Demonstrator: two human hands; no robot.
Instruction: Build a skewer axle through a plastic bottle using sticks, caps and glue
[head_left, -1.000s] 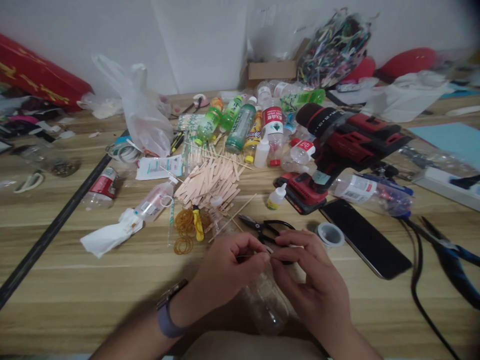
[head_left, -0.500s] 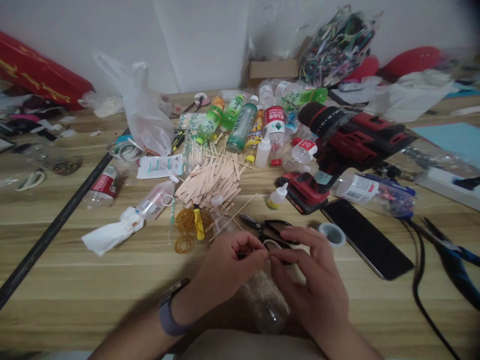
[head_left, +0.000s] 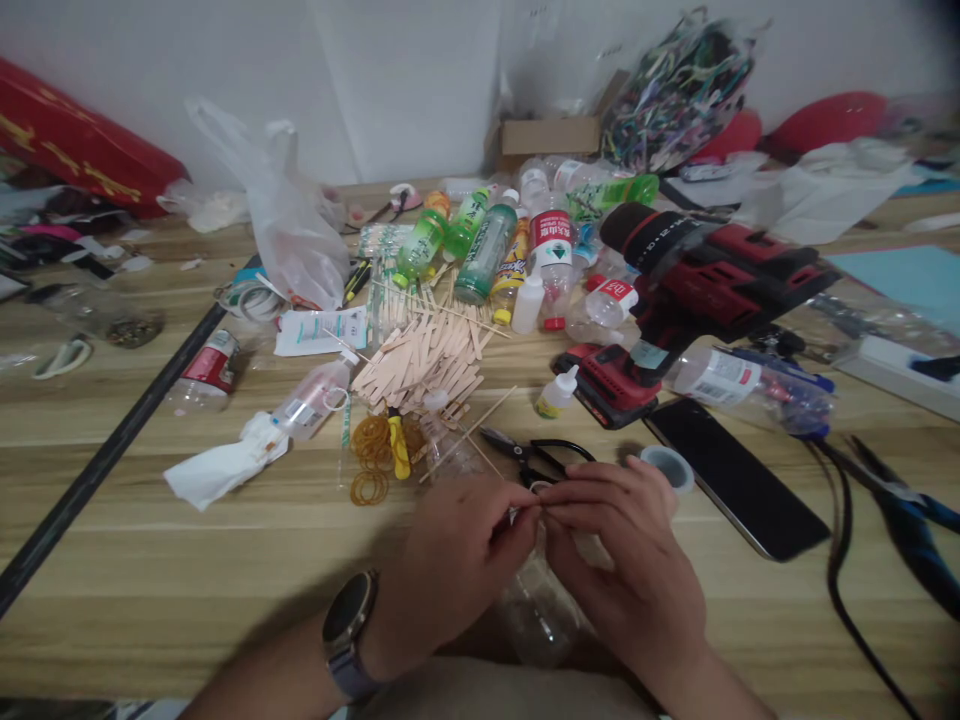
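My left hand (head_left: 465, 560), with a watch on its wrist, has thumb and forefinger pinched together over the neck area of a clear plastic bottle (head_left: 544, 620). Fingertips of my right hand (head_left: 626, 555) meet them from the right, also pinched. Whatever lies between the fingertips is too small and hidden to name. The bottle lies below both hands, close to my lap, its top partly covered by the fingers. Just beyond the fingers are black-handled scissors (head_left: 525, 455). Thin wooden sticks (head_left: 472, 432) cross over another clear bottle (head_left: 450, 450).
A red cordless drill (head_left: 697, 290) stands at right, beside a black phone (head_left: 739, 478) and a small round cup (head_left: 666, 468). Flat wooden sticks (head_left: 424, 365), rubber bands (head_left: 371, 440) and several bottles lie ahead. Pliers (head_left: 900, 500) rest at far right.
My left hand has rolled over at the wrist, showing its back and the watch face. My right hand's fingers have drawn closer together; the fingertips still meet.
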